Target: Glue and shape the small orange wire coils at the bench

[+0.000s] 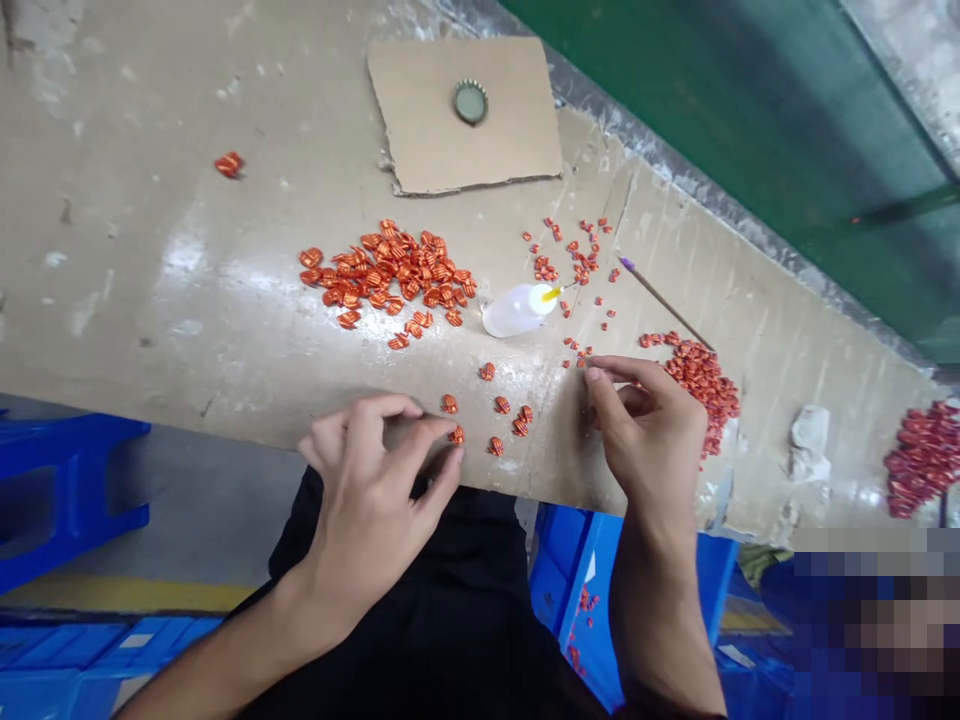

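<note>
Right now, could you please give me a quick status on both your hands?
Left hand at ribbed orange pieces, grip unclear. Right hand at tiny red bits, beside a red heap. White squeeze bottle just ahead.

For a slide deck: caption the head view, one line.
Left hand and right hand among orange ribbed pieces on a worn table, beside a squeeze bottle.

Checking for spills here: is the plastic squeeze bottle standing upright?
No, the translucent plastic squeeze bottle lies on its side on the table, with its yellow nozzle pointing sideways.
</note>
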`<state>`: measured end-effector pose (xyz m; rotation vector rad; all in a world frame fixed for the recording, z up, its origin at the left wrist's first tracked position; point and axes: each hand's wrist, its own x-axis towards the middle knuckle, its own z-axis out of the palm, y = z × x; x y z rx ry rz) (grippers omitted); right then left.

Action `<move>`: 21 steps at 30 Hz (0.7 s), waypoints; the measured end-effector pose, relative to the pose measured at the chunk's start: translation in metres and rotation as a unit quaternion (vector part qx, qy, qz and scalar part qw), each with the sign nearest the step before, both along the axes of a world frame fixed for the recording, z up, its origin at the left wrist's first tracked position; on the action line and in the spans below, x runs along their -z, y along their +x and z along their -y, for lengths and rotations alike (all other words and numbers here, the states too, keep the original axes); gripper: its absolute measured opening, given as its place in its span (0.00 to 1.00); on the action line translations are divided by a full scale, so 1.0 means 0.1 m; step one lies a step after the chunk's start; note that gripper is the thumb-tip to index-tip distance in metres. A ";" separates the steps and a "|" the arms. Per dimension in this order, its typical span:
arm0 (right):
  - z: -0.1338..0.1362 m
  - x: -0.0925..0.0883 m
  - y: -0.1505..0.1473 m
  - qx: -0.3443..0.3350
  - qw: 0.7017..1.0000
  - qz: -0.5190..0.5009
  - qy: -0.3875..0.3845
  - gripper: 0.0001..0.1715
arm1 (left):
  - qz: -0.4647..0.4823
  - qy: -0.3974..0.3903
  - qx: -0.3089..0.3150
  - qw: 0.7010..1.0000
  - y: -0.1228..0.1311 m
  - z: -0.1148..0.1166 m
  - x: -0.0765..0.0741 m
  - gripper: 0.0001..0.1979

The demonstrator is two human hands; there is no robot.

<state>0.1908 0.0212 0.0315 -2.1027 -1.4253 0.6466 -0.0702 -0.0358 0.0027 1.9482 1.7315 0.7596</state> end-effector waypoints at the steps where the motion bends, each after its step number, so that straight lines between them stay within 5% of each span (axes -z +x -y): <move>1: -0.01 0.01 -0.01 -0.002 1.000 0.005 0.001 0.17 | -0.002 -0.001 0.000 1.000 0.01 0.00 -0.01 0.10; 8: -0.12 0.06 -0.04 0.013 1.000 0.002 -0.005 0.15 | -0.027 -0.005 0.012 1.000 0.04 -0.02 -0.06 0.09; 16: -0.03 -0.12 -0.04 -0.037 0.994 -0.022 -0.100 0.03 | -0.025 -0.013 0.046 0.999 0.05 -0.04 -0.08 0.07; 21: 0.14 -0.12 0.03 -0.055 0.978 -0.126 -0.154 0.09 | -0.027 -0.010 0.065 0.997 0.04 -0.05 -0.08 0.11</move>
